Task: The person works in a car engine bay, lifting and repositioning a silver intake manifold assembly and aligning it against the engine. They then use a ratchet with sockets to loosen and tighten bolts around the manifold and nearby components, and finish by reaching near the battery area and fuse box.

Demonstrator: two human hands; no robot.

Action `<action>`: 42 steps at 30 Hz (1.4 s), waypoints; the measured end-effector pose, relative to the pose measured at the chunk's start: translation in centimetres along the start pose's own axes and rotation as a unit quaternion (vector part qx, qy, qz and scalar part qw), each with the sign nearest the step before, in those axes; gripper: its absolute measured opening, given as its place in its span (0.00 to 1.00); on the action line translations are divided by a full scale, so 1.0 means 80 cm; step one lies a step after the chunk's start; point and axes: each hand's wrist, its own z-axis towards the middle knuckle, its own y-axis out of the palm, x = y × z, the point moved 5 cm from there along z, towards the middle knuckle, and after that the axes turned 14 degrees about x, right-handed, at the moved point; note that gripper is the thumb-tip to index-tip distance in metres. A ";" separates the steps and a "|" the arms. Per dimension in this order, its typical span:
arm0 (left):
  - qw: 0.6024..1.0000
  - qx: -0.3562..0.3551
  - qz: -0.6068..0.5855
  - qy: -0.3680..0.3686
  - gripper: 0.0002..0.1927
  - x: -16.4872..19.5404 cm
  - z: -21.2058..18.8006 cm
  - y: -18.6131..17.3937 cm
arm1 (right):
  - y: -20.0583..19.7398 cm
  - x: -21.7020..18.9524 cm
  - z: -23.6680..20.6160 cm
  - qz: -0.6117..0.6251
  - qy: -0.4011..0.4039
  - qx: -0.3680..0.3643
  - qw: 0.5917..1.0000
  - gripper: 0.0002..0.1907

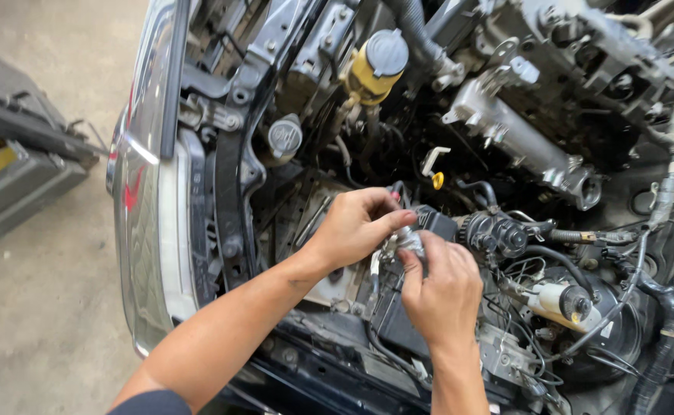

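Note:
Both my hands meet over the middle of an open car engine bay. My left hand (356,224) pinches a small silvery metal fitting (408,240) from above with thumb and fingertips. My right hand (442,288) comes up from below and grips the same fitting from its right side. The fitting sits on a black block of the engine (438,223), and most of it is hidden by my fingers. A black ribbed part with hoses (496,233) lies just to the right of my hands.
A yellow reservoir with a grey cap (375,68) stands at the top. A round grey cap (284,137) is left of it, a yellow dipstick ring (437,180) above my hands. A silver bumper and headlight (146,200) lies left, concrete floor (37,307) beyond, a dark case (14,169) far left.

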 end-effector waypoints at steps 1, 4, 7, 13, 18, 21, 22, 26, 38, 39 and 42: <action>1.000 0.005 -0.001 -0.030 0.12 -0.001 0.002 -0.002 | -0.003 -0.009 0.002 -0.020 -0.044 0.020 0.999 0.13; 0.997 0.003 0.071 -0.010 0.12 0.007 0.001 -0.007 | -0.007 -0.017 0.007 -0.050 -0.080 0.021 0.995 0.13; 0.989 -0.027 0.121 0.080 0.10 0.021 -0.005 -0.005 | -0.003 -0.002 0.003 -0.046 0.006 -0.024 0.999 0.13; 0.989 -0.081 0.092 0.084 0.08 0.022 -0.010 0.003 | 0.020 0.050 -0.025 0.236 0.313 -0.097 0.915 0.15; 0.986 -0.081 0.121 0.083 0.08 0.019 -0.010 0.003 | 0.044 0.070 -0.043 0.427 0.454 -0.131 0.771 0.15; 0.987 -0.084 0.076 0.112 0.07 0.023 -0.009 0.002 | 0.050 0.072 -0.047 0.466 0.473 -0.129 0.736 0.15; 0.987 -0.084 0.054 0.123 0.07 0.025 -0.009 0.002 | 0.050 0.073 -0.048 0.466 0.477 -0.128 0.734 0.15; 0.980 -0.099 0.070 0.156 0.08 0.027 -0.011 0.001 | 0.049 0.067 -0.052 0.548 0.520 -0.147 0.639 0.18; 0.970 -0.183 0.018 -0.159 0.18 -0.046 0.006 0.007 | 0.056 0.060 -0.039 0.493 0.516 -0.073 0.697 0.18; 0.966 -0.202 0.027 -0.160 0.20 -0.052 0.007 0.006 | 0.055 0.060 -0.037 0.483 0.514 -0.088 0.704 0.18; 0.959 -0.236 0.036 -0.151 0.22 -0.071 0.013 0.001 | 0.048 0.061 -0.034 0.259 0.441 -0.164 0.844 0.19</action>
